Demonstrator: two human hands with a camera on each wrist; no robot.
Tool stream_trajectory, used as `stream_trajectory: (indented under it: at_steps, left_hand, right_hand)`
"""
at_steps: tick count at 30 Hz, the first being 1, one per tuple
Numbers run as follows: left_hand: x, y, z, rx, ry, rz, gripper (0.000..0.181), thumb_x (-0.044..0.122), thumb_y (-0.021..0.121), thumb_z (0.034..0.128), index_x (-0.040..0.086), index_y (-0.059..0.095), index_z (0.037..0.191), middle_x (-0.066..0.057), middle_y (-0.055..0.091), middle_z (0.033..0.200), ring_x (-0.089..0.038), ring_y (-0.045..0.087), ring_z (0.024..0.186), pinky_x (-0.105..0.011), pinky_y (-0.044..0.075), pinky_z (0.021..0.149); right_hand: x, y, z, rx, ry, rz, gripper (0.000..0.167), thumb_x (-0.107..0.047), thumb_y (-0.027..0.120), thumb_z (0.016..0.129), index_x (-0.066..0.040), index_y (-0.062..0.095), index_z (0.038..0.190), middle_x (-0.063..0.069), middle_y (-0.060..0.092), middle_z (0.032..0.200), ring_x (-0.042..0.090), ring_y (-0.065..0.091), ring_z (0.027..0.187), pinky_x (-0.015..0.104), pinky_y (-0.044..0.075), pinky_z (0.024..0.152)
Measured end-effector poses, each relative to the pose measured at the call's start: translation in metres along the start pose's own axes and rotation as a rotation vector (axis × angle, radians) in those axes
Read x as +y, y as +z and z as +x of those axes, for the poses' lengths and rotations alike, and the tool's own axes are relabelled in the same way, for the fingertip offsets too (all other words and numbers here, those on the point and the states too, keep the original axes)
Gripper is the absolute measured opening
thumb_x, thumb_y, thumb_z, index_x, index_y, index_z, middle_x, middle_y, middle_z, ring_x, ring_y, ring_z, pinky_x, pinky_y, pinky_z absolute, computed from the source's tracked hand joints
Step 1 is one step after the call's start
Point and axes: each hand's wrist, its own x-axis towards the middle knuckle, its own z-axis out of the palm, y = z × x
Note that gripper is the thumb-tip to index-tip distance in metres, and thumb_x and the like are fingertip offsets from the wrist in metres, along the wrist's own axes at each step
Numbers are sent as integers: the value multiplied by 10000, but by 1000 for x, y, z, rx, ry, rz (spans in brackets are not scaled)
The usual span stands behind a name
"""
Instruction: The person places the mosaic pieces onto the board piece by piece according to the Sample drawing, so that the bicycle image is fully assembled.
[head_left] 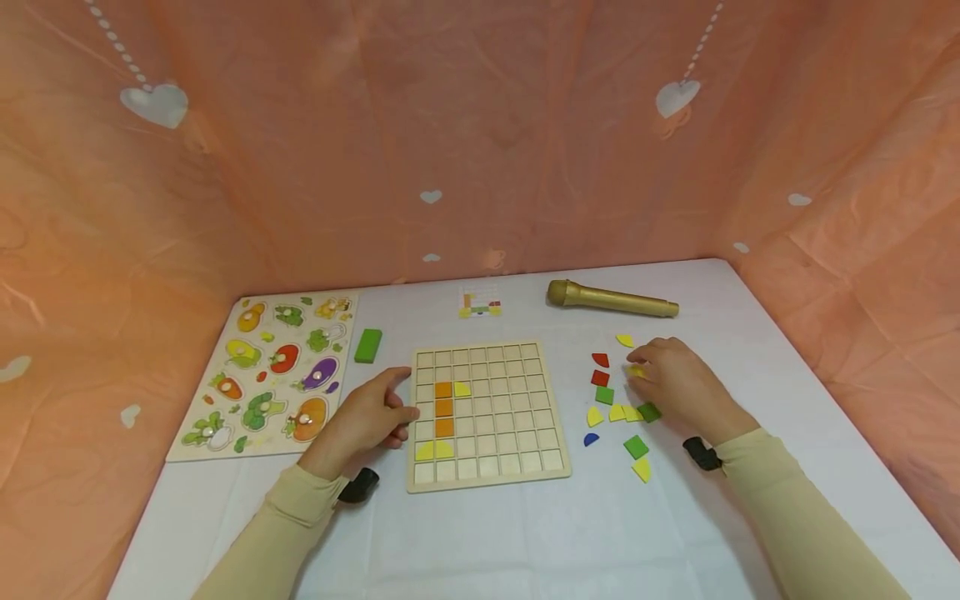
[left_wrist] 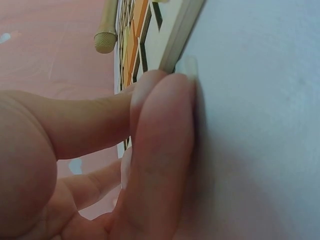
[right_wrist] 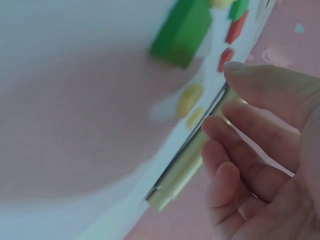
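A square wooden grid board point(head_left: 517, 433) lies mid-table, with orange squares point(head_left: 444, 407) and yellow quarter pieces point(head_left: 424, 451) in its left cells. My left hand point(head_left: 367, 414) is at the board's left edge, thumb and index finger touching the rim; the left wrist view shows its fingertips against the board's side point(left_wrist: 175, 45). Over the loose pieces on the right, my right hand point(head_left: 678, 379) hovers with fingers bent loosely. A yellow piece point(head_left: 637, 370) lies by its fingertips, partly covered. In the right wrist view nothing is held between thumb and fingers point(right_wrist: 220, 130).
Red point(head_left: 600, 378), green point(head_left: 636, 447), yellow and blue point(head_left: 591, 439) pieces lie right of the board. A gold microphone point(head_left: 615, 300) and a small pattern card point(head_left: 480, 303) are behind. A vegetable puzzle point(head_left: 262, 379) and green block point(head_left: 367, 346) stand left.
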Motion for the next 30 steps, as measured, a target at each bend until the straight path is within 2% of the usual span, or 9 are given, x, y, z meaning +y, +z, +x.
stream_trajectory:
  at_steps: [4, 10, 30]
  left_hand:
    - [-1, 0, 0, -2, -14, -25, 752, 91, 760, 1009, 181, 387, 1655, -122, 544, 1076, -196, 665, 732, -292, 645, 659]
    - [-1, 0, 0, 0, -15, -26, 755, 86, 761, 1007, 175, 386, 1656, -124, 541, 1072, -201, 665, 732, -298, 647, 666]
    - [-2, 1, -1, 5, -17, -47, 748, 93, 752, 1016, 196, 384, 1660, -125, 535, 1084, -203, 658, 747, -299, 640, 680]
  right_hand:
    - [7, 2, 1, -28, 37, 6, 342, -137, 774, 982, 5, 744, 1291, 188, 745, 1254, 371, 634, 1206, 584, 574, 1046]
    - [11, 4, 0, -58, 76, 26, 313, -134, 756, 1000, -9, 749, 1287, 182, 737, 1255, 362, 640, 1180, 598, 579, 1047]
    - [11, 4, -1, -73, 71, 45, 271, -81, 714, 1013, -5, 765, 1267, 181, 745, 1240, 389, 646, 1214, 610, 568, 1071]
